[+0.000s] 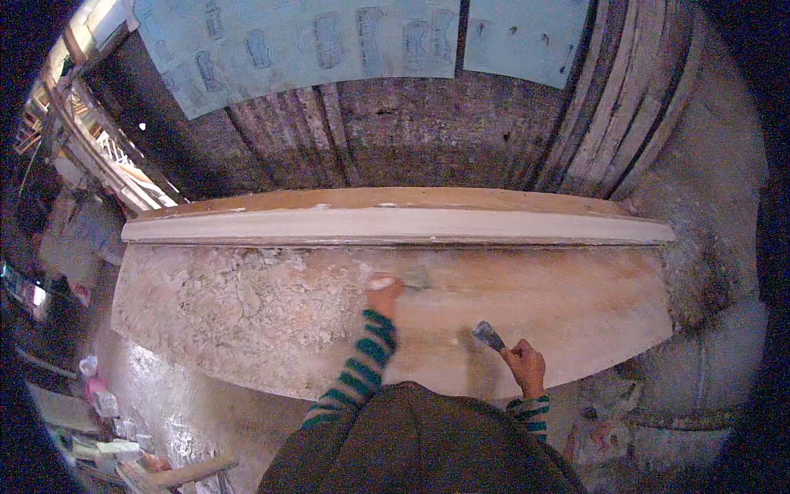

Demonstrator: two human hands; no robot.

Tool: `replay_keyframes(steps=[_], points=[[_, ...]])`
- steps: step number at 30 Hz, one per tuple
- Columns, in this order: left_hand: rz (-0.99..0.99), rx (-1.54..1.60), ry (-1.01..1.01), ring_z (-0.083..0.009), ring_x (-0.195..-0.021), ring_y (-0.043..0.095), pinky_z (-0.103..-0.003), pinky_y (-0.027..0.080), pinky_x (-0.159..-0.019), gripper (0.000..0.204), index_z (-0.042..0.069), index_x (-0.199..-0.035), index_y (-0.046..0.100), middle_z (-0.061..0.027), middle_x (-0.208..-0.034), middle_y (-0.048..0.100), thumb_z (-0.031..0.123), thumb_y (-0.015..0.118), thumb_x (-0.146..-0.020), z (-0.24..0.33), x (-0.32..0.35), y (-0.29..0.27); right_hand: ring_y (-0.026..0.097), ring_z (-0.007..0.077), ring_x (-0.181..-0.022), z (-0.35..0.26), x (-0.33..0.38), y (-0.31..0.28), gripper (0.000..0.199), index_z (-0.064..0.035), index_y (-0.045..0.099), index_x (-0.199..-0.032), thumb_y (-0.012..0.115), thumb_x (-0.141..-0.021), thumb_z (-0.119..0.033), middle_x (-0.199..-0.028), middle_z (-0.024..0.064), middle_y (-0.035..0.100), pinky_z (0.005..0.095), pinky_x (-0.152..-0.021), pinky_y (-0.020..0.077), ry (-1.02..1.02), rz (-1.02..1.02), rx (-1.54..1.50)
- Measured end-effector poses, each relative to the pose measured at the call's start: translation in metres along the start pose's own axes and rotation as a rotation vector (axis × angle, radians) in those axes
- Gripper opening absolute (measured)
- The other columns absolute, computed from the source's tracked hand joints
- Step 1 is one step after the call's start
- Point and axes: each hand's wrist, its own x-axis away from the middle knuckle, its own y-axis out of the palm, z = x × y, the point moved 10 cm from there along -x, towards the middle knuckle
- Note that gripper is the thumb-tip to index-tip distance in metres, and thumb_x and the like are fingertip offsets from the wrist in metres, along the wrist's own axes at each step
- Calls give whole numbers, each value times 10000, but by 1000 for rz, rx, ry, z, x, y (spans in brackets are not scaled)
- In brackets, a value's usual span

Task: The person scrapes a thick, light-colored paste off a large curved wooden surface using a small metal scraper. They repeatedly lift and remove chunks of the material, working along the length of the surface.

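A broad wooden panel [576,288] with a curved near edge lies before me. Its left part carries a rough, flaky pale layer [239,305]; the right part looks smoother and tan. My left hand [383,285], smeared by motion, is closed over the panel's middle. From it a flat grey tool [416,277] points right, too blurred to name surely. Nearer and to the right, my right hand [525,362] grips a putty knife [487,335] whose dark blade points up and left over the smooth wood. I cannot tell whether either tool touches the surface.
A raised rail [395,224] with a white face runs along the panel's far edge. Beyond it stands a dark plank wall [428,132] under a blue sheet [329,49]. Wooden pieces [185,473] and clutter lie at lower left, stacked planks [617,99] at far right.
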Motion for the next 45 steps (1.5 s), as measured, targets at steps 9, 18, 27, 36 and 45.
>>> replay_keyframes(steps=[9,18,27,36,45], points=[[221,307,-97,-196,-601,574,-297,486,-498,253,97,-831,528,-86,-738,593,-34,666,-663,-114,-75,20,597,317,-652,13,-21,2,371,-94,560,-853,705,-671,-383,-721,118,619,413,-582,461,-126,12,10],[652,345,545,-200,-750,521,-327,440,-768,181,61,-794,545,-60,-788,554,-31,609,-652,94,-68,-290,607,318,-750,-36,-113,33,338,-109,567,-910,610,-747,-401,-820,133,629,425,-645,468,-253,-157,58],[765,-278,752,-143,-759,495,-311,451,-723,210,90,-776,491,-15,-766,508,-42,634,-696,226,96,-366,605,333,-757,-169,-148,76,315,-116,613,-897,590,-749,-393,-796,145,633,423,-662,477,-412,-209,145],[741,-105,425,-175,-793,530,-333,507,-706,219,87,-813,477,-37,-841,492,-44,627,-723,167,180,-227,604,347,-737,-131,-141,100,321,-125,629,-860,579,-755,-424,-800,145,633,445,-638,478,-378,-190,181],[667,-133,396,-163,-746,537,-285,511,-643,174,59,-763,498,-46,-813,514,-56,618,-711,153,177,-166,595,366,-735,-139,-122,108,295,-109,613,-911,560,-781,-368,-798,180,622,479,-647,461,-400,-214,220]])
